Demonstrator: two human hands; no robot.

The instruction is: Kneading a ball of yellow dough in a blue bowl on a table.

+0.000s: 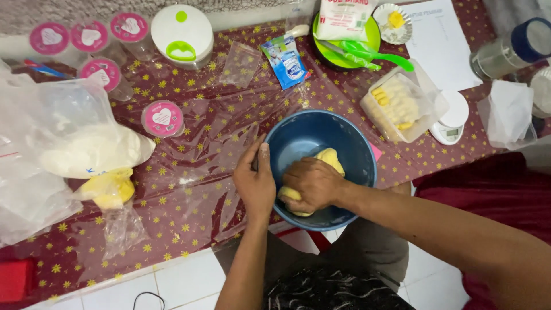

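A dark blue bowl stands at the near edge of a low table. Inside it lies a lump of yellow dough. My right hand is down in the bowl, fingers closed over the near part of the dough. My left hand grips the bowl's left rim, thumb pointing up along the edge. Both forearms reach in from the bottom of the view.
The table has a maroon cloth with yellow stars under clear plastic. A bag of white flour lies at left, pink-lidded jars behind it, a clear tub of yellow pieces and a small white scale at right, a green plate at the back.
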